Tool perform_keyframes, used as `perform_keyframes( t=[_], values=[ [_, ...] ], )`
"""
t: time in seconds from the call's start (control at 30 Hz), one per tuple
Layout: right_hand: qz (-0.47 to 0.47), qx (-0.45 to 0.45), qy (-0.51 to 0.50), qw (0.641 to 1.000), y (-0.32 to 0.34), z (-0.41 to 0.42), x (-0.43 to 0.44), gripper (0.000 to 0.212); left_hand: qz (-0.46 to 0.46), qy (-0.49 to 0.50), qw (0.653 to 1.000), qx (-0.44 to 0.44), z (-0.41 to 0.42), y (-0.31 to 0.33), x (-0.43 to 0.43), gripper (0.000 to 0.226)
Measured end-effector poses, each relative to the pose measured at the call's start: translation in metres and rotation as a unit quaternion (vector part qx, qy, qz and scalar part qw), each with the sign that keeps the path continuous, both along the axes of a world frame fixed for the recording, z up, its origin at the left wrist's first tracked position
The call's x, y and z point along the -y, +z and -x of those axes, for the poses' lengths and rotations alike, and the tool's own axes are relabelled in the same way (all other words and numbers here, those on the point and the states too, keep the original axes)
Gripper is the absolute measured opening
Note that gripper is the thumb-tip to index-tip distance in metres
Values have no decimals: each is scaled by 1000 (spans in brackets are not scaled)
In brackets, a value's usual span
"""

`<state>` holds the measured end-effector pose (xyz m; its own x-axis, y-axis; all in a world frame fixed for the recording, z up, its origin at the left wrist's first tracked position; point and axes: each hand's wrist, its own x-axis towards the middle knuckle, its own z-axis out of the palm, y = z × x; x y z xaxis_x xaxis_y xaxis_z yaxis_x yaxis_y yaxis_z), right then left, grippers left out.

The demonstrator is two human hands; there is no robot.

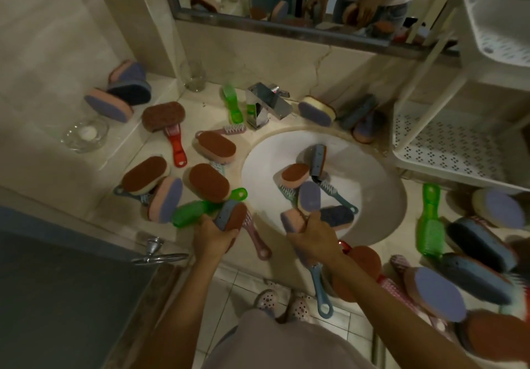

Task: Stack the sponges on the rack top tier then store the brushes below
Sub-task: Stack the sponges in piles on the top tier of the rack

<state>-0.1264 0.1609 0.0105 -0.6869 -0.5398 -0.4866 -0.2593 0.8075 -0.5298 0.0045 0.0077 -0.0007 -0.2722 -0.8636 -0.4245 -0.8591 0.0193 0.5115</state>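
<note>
1. Left hand: at the sink's near-left rim; fingers curled round a blue-and-brown sponge, held on edge, long axis running away from the body.
2. Right hand: at the sink's near rim; gripping a pink-and-purple sponge. Purple-faced sponge touching just above it; cannot tell whether it is held too.
3. Inside the sink: brown-topped sponge and teal brush, among others, lying loose.
4. Desk, left and right of the sink: further sponges and brushes scattered, green brush on the right side.
5. Rack: beyond the sink's right rim, white and perforated; upper tray above and farther back, nothing seen on either.
6. Judged bearing: rack forward and to the right of both hands, across the sink; right hand nearer, left hand needing to cross the sink. Held sponges likely need laying flat to stack.
</note>
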Motion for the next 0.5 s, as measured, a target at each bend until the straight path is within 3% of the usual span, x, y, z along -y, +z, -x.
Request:
perform_keyframes(
  t=[0.1, 0.27, 0.33, 0.43, 0.5],
  values=[
    [96, 32, -97, 990, 21, 19, 6, 52, 12, 3, 997, -75, 4, 25, 1, 52],
    [221, 68, -202, 952, 70, 62, 12, 48, 33, -46, 975, -215, 61, 85, 10, 55],
    [282, 77, -223, 930, 94, 84, 12, 58, 17, -77, 959, -273, 99, 109, 6, 47],
    [307, 46, -241, 920, 138, 118, 3, 91, 28, -147, 929, -338, 161, 147, -9, 37],
    [322, 19, -236, 917, 164, 141, -10, 95, 24, -178, 913, -367, 199, 170, -21, 36]
  ],
)
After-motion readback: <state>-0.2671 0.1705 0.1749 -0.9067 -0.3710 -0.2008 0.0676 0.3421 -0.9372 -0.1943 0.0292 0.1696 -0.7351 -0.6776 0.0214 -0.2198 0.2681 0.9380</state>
